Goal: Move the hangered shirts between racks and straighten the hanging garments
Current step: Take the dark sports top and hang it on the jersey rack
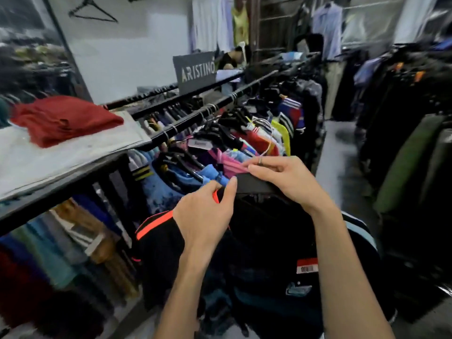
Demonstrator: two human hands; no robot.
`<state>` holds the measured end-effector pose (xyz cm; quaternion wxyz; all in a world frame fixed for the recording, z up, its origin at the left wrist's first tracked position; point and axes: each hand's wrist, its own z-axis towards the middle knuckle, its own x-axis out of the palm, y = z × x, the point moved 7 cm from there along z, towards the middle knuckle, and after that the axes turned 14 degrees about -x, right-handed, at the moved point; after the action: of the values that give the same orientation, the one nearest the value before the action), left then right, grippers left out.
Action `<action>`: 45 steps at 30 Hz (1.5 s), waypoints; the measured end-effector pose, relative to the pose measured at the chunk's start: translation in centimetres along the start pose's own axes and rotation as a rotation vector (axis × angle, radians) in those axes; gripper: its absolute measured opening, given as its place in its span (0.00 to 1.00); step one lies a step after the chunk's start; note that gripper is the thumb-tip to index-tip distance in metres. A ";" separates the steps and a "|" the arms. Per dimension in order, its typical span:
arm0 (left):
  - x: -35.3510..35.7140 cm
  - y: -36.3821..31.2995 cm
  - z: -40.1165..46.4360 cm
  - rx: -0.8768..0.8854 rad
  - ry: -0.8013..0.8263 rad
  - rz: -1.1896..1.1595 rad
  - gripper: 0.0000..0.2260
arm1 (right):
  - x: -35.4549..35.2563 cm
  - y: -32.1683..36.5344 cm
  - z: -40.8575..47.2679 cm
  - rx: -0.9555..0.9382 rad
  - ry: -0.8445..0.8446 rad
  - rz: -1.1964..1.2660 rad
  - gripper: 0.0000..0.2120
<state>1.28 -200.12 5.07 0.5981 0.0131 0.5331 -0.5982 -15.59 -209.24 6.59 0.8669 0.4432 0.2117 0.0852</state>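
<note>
My left hand (205,216) and right hand (281,179) both pinched the flat black hanger (254,184) of a soft black shirt (256,241) with a neon orange stripe. Just past my fingers (231,189) hung bright, crumpled jerseys (220,152) on a black metal rail (210,113). Folded red knit (63,118) sat on a gray shelf (61,160) further left.
</note>
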 end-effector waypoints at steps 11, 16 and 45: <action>13.0 -10.4 6.9 0.173 0.420 -0.213 0.25 | -11.6 -2.9 4.8 0.131 -0.308 -0.436 0.09; 18.6 -14.9 7.9 0.188 0.540 -0.256 0.26 | -16.6 -5.3 5.2 0.125 -0.462 -0.491 0.04; 52.1 -45.9 23.9 0.379 0.530 -0.675 0.21 | -51.0 -25.6 26.4 -0.153 -0.461 -0.482 0.06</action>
<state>-32.15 -265.38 9.88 0.2002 0.1002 0.5233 -0.8222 -50.63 -260.91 14.55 0.9179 0.3215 0.1021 -0.2089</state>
